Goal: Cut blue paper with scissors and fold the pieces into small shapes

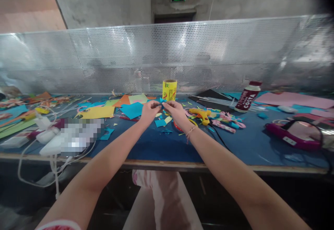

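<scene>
Both of my hands meet over the middle of the blue table [156, 150]. Between their fingertips is a small piece of folded blue paper [162, 100]. My left hand [151, 111] pinches it from the left, and my right hand [175, 112] pinches it from the right. Fingers cover much of the paper, so its exact shape is hidden. Just behind the hands stands a yellow printed cylinder [169, 88]. A larger blue paper sheet [132, 111] lies left of my left hand. Small blue and yellow paper scraps lie below the hands.
A yellow glue gun [202, 114] lies right of my hands with its black cord. Farther right are a tilted Costa bottle [248, 97] and a purple case-like object [292, 136]. White cables [54, 164] hang over the left front edge. A perforated metal panel [125, 56] borders the back.
</scene>
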A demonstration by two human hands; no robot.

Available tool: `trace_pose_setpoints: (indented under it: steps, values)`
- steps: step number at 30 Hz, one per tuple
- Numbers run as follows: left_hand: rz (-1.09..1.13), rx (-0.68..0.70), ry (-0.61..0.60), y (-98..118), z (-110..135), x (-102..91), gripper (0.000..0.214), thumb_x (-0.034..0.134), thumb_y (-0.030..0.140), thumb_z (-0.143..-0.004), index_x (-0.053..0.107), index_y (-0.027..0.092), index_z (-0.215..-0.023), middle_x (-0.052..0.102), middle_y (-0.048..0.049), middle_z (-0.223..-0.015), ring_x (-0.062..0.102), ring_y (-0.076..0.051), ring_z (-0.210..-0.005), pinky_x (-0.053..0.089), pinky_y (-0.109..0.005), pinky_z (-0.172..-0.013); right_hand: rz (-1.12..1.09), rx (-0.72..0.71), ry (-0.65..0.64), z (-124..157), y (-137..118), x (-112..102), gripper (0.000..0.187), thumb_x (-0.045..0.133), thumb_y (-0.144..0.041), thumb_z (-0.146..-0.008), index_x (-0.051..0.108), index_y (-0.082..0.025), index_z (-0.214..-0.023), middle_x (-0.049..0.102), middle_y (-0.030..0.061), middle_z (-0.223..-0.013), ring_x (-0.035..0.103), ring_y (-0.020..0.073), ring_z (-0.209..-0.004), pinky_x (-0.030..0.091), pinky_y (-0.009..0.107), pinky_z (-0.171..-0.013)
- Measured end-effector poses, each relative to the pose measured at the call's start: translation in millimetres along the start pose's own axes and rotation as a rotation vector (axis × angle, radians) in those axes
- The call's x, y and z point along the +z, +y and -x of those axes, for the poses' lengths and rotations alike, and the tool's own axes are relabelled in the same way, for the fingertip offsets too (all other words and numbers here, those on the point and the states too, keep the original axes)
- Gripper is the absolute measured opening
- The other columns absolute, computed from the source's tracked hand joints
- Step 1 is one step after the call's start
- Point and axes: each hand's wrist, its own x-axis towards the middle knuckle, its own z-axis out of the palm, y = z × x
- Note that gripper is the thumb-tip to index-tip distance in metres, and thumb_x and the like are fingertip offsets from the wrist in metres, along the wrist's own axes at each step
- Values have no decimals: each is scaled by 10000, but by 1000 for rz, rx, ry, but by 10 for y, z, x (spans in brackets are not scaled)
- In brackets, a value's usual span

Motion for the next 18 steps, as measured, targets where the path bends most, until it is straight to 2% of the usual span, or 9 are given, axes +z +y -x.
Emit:
trace_pose_setpoints:
  steps: [5,10,15,18]
  values:
    - [-66,55,36,-66,-11,-16,103,610,155,-629,542,143,-705,597,-28,-709,597,-127,-623,517,-322,-665,-24,21,40,-26,41,-5,190,629,-346,-612,538,-179,-606,520,-15,-598,509,102,-582,456,256,-588]
    - [-75,49,41,-66,-12,-23,167,600,112,-617,535,152,-765,611,-47,-752,597,-135,-631,519,-308,-631,-55,40,36,-54,89,-12,73,569,-242,-607,526,-184,-619,506,-20,-619,499,98,-574,474,269,-605]
    - [-70,25,-4,-17,11,-19,128,590,144,-654,554,144,-776,613,-60,-735,608,-146,-616,519,-314,-619,-62,30,56,-44,67,-20,184,570,-326,-640,474,-185,-570,449,-28,-588,478,98,-561,484,279,-593]
    - [-66,16,-11,-5,18,-18,127,597,138,-646,571,145,-771,616,-53,-727,609,-146,-604,518,-316,-622,24,-3,70,-36,46,-33,195,567,-352,-657,491,-185,-592,464,-21,-606,483,104,-571,480,282,-595]
